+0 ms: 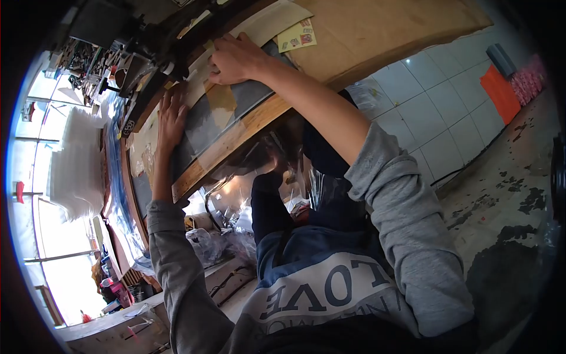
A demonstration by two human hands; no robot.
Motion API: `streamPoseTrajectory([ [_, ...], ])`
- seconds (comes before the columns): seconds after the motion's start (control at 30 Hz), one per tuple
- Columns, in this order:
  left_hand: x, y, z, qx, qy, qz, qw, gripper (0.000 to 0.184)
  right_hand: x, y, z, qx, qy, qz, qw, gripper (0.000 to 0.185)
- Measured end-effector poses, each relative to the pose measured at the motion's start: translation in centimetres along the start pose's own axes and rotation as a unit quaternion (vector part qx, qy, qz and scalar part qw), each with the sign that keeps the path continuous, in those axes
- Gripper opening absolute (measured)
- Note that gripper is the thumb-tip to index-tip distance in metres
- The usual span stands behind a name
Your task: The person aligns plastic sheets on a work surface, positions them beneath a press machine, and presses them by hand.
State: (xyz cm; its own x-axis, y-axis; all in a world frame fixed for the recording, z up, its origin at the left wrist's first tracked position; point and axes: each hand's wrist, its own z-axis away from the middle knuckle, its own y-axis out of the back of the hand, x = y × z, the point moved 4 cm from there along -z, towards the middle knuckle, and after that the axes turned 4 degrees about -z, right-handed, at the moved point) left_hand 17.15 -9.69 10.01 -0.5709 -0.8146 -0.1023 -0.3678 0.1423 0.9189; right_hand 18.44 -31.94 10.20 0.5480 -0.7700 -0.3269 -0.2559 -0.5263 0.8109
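Observation:
My left hand (171,116) lies on the worktop beside a dark metal bar, fingers stretched out and pointing toward the bar. My right hand (239,59) rests farther along the same bar, its fingers bent and closed over a pale strip (203,75); what they pinch, if anything, is hidden. Between the hands, the grey work surface (200,118) has a brown tape patch (221,101) on it. A wooden edge (230,138) runs along its near side. A yellow card with small printed pictures (298,36) lies right of my right hand.
A dark machine part (144,59) stands at the far left of the bar. Brown board (389,35) extends right. Cluttered tools (88,62) sit upper left, near a bright window. Clear plastic bags (212,245) lie below the worktop. An orange sheet (500,93) is at right.

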Motion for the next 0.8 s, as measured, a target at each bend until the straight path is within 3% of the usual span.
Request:
streamPoseTrajectory([
  [0.2,-0.3,0.0,-0.4,-0.039,-0.001,0.065,0.997,0.057,0.4,-0.6,-0.4,0.006,-0.020,-0.012,1.000,0.035],
  [0.3,-0.5,-0.2,-0.6,-0.030,-0.019,0.037,0.999,0.056,0.5,-0.8,-0.5,0.019,-0.018,-0.009,1.000,0.034],
  [0.5,0.5,0.2,-1.1,-0.039,0.032,0.037,0.998,0.051,0.6,-1.0,-0.5,0.032,-0.016,0.003,0.999,0.032],
  [0.6,1.6,1.0,-1.2,-0.063,0.102,0.093,0.988,0.047,0.5,-0.6,-0.2,0.032,-0.008,0.007,0.999,0.030],
  [0.63,1.6,1.3,-1.1,-0.063,0.089,0.042,0.993,0.043,0.5,-0.4,-0.2,0.032,-0.003,0.004,0.999,0.029],
  [0.67,1.2,1.0,-0.9,-0.022,-0.012,-0.049,0.998,0.042,0.5,-0.4,-0.1,0.032,0.001,0.000,0.999,0.028],
  [0.73,1.8,1.3,-0.7,-0.056,0.060,-0.015,0.997,0.039,0.7,-0.4,-0.1,0.036,0.009,-0.004,0.999,0.026],
  [0.8,2.4,1.9,-0.8,-0.039,0.067,0.023,0.997,0.036,0.7,-0.4,-0.1,0.044,0.012,-0.007,0.999,0.024],
])
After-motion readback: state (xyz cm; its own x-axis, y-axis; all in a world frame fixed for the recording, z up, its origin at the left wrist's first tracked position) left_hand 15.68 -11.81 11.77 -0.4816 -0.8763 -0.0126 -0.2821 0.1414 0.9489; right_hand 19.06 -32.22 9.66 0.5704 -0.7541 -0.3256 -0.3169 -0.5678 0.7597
